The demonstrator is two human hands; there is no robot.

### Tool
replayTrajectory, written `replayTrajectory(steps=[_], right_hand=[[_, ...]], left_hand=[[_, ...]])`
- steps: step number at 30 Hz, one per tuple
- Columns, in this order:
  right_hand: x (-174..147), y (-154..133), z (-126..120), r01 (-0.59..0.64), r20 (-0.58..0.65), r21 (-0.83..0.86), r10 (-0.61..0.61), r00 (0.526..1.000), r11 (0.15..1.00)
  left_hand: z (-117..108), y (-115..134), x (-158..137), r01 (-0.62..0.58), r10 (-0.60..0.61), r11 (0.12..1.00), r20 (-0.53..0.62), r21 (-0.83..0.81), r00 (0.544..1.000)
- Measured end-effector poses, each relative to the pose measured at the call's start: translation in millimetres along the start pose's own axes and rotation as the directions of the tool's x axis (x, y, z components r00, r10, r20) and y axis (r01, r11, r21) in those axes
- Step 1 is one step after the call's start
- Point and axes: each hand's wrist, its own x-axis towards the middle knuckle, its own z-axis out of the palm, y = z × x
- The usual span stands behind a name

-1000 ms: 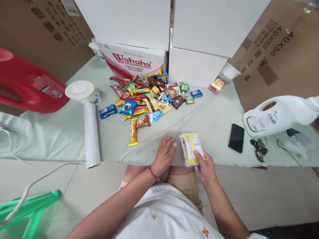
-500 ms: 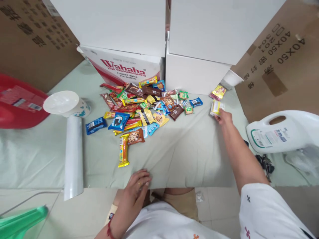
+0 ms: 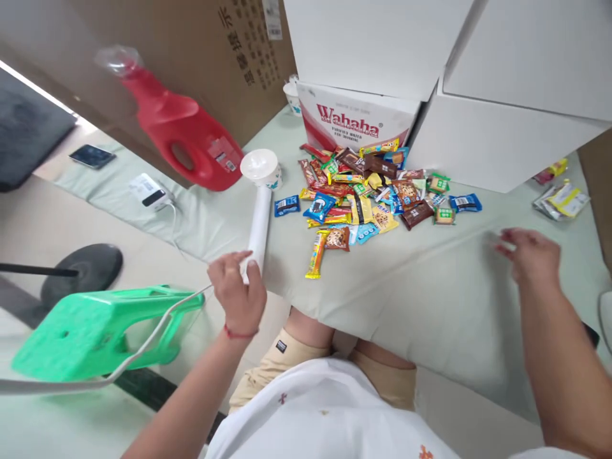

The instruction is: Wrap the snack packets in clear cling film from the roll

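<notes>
My left hand (image 3: 238,290) is at the near end of a long white tube (image 3: 261,220), thumb and index finger apart. I cannot tell whether it touches the tube. Above the table's right part hovers my right hand (image 3: 533,258), fingers loosely bent and apart, slightly blurred, with nothing visible in them. Beyond it lies a clear and yellow snack packet (image 3: 563,201), with a pink and yellow packet (image 3: 549,171) behind. In the middle, many wrapped snacks form a pile; a yellow snack bar (image 3: 315,255) lies at its near edge and a blue packet (image 3: 466,203) at its right.
A paper bowl (image 3: 261,169) stands at the tube's far end, beside a red jug (image 3: 182,127). Behind the pile are a Wahaha carton (image 3: 354,118) and white boxes (image 3: 497,140). At left are a phone (image 3: 92,156), a white cable and a green stool (image 3: 86,331).
The view has swung left. My left hand has gone from my lap to the tube's near end. My right hand has let go of the clear and yellow packet and drawn back.
</notes>
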Motion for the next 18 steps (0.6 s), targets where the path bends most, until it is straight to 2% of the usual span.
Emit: replayTrajectory(steps=[1, 2, 3, 5, 7, 9, 11, 13, 15, 17, 18], right_hand=[[-27.6, -5.3, 9.8, -0.141, -0.063, 0.032, 0.142, 0.988, 0.99], [-55.4, -11.5, 19.4, -0.278, -0.084, 0.062, 0.283, 0.955, 0.959], [-82.3, -18.1, 28.3, -0.372, -0.058, 0.079, 0.377, 0.925, 0.925], [-130.1, -30.5, 42.4, -0.446, -0.029, 0.119, 0.452, 0.892, 0.887], [-166.5, -40.1, 49.9, -0.489, -0.014, 0.156, 0.497, 0.867, 0.858], [-190.6, -47.2, 52.7, -0.513, -0.036, 0.196, 0.529, 0.848, 0.836], [-205.2, -55.1, 56.1, -0.506, -0.085, 0.228, 0.535, 0.841, 0.832], [-214.8, -67.9, 66.1, -0.484, -0.108, 0.239, 0.518, 0.849, 0.842], [-222.7, -87.7, 86.8, -0.458, -0.046, 0.23, 0.48, 0.876, 0.859], [-229.4, -113.1, 118.3, -0.441, 0.123, 0.227, 0.424, 0.897, 0.868], [-232.1, -126.6, 137.2, -0.44, 0.223, 0.239, 0.392, 0.892, 0.865]], left_hand=[[5.1, -5.2, 14.7, 0.068, -0.068, 0.997, -0.001, 0.038, 0.998], [10.6, -9.9, 28.8, 0.137, -0.138, 0.988, 0.007, 0.075, 0.99], [16.1, -13.8, 41.7, 0.209, -0.213, 0.971, 0.025, 0.114, 0.977], [26.3, -18.5, 62.1, 0.296, -0.331, 0.931, 0.157, 0.214, 0.93], [33.6, -20.7, 74.8, 0.299, -0.379, 0.914, 0.309, 0.274, 0.872], [36.0, -22.7, 80.1, 0.282, -0.399, 0.906, 0.411, 0.317, 0.82], [31.7, -25.1, 78.2, 0.29, -0.423, 0.897, 0.452, 0.335, 0.785], [20.2, -26.1, 67.9, 0.321, -0.413, 0.91, 0.49, 0.264, 0.768], [3.8, -23.3, 49.5, 0.361, -0.341, 0.93, 0.535, 0.071, 0.773], [-13.0, -15.6, 25.9, 0.403, -0.249, 0.902, 0.576, -0.155, 0.778], [-20.0, -10.2, 13.8, 0.433, -0.211, 0.864, 0.597, -0.256, 0.774]])
